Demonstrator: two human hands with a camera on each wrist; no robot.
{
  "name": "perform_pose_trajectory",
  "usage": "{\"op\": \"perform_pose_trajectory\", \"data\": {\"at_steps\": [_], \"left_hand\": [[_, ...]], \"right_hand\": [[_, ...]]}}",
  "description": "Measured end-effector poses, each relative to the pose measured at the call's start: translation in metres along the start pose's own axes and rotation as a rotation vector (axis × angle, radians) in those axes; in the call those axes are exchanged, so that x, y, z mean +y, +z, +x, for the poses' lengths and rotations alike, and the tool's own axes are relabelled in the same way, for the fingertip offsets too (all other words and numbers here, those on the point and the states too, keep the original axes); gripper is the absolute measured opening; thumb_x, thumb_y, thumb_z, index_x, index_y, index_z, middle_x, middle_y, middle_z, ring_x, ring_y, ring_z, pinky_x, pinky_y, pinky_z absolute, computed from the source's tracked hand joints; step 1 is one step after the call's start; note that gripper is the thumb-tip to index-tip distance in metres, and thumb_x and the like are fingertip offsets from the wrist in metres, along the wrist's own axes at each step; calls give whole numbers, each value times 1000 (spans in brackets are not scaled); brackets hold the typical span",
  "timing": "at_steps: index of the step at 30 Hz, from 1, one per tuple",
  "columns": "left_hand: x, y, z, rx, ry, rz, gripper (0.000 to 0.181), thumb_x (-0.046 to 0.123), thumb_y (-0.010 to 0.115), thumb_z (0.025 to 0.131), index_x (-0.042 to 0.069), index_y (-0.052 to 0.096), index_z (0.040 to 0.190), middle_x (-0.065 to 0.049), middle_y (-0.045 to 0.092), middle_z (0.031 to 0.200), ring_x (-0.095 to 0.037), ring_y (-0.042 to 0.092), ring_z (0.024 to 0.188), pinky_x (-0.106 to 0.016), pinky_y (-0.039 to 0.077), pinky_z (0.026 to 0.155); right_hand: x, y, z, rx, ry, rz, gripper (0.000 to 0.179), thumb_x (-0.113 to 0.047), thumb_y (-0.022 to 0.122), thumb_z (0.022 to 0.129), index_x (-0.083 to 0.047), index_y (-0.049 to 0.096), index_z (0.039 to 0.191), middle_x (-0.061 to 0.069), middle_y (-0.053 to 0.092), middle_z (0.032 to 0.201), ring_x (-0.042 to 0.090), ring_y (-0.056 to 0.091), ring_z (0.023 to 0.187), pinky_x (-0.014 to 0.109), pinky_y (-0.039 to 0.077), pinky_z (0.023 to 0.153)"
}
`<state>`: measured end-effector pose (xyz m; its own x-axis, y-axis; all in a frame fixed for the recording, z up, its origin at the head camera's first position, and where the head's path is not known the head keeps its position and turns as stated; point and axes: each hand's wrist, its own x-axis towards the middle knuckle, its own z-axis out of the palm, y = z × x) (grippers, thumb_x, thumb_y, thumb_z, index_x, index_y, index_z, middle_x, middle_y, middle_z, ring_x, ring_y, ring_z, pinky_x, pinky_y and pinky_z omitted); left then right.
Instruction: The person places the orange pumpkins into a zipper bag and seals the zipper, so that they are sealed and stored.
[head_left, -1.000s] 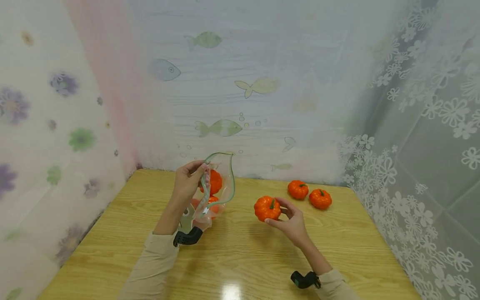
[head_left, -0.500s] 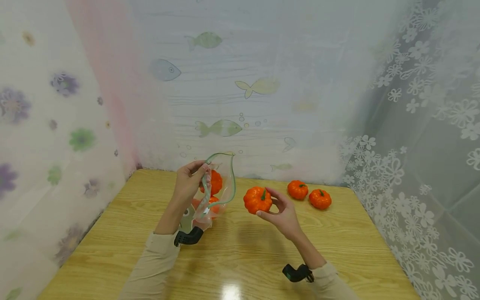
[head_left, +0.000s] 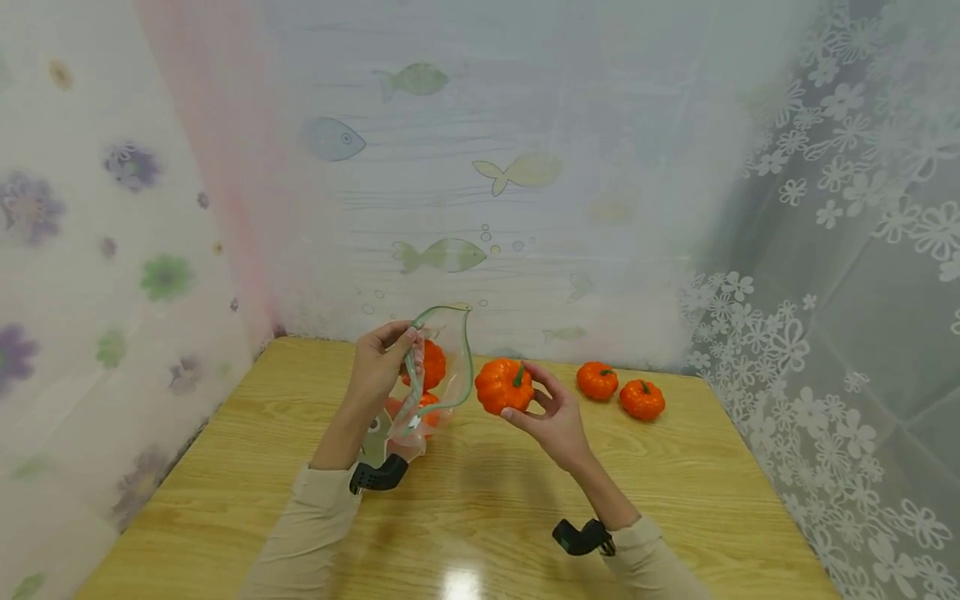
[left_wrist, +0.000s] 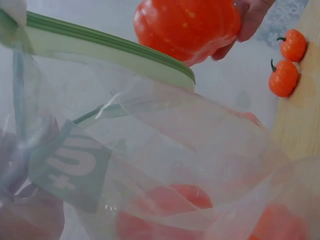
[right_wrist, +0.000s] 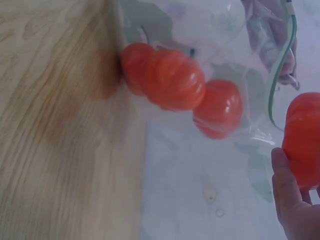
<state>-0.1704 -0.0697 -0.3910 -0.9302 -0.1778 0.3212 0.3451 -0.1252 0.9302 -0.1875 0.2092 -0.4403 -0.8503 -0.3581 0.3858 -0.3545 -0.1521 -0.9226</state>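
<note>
My left hand (head_left: 380,365) pinches the rim of a clear zip bag (head_left: 455,354) with a green seal, its mouth spread open toward the right. Through the plastic in the right wrist view show several orange toy pumpkins (right_wrist: 175,80), bunched low in the bag. Another orange pumpkin (head_left: 501,386) with a green stem is held between the thumb and fingers of my right hand (head_left: 557,421). It is raised above the table, just right of the bag's mouth. In the left wrist view this pumpkin (left_wrist: 187,27) hangs right by the green seal (left_wrist: 115,42).
Two more pumpkins, one (head_left: 597,381) behind the other (head_left: 642,400), lie on the wooden table (head_left: 675,492) at the back right. A fish-print curtain (head_left: 525,225) hangs behind the table, with flowered sheets on both sides.
My right hand has carried its pumpkin left and slightly up, close to the bag's mouth. The left hand and the bag have stayed almost still.
</note>
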Motion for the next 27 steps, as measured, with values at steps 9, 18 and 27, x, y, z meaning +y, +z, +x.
{"op": "perform_pose_trajectory", "data": {"at_steps": [9, 18, 27], "left_hand": [[1, -1, -2, -6, 14, 12, 30, 13, 54, 107, -13, 59, 122, 3, 66, 81, -7, 60, 55, -16, 50, 50], [1, -1, -2, -17, 10, -9, 37, 13, 53, 107, -19, 55, 126, 3, 65, 81, -8, 60, 54, -17, 52, 51], [1, -1, -2, -16, 14, -8, 35, 12, 54, 107, -18, 56, 125, 2, 65, 80, -8, 60, 55, -17, 52, 50]], "right_hand": [[-5, 10, 6, 12, -19, 15, 72, 5, 81, 83, -5, 48, 147, 13, 48, 141, 21, 62, 115, 33, 61, 87], [-7, 19, 15, -27, -6, 17, 74, -2, 85, 82, -8, 50, 147, 17, 49, 145, 22, 62, 116, 37, 60, 90], [-10, 30, 24, -63, -46, 46, 75, -3, 85, 82, -8, 50, 148, 15, 49, 144, 23, 61, 114, 36, 62, 86]]}}
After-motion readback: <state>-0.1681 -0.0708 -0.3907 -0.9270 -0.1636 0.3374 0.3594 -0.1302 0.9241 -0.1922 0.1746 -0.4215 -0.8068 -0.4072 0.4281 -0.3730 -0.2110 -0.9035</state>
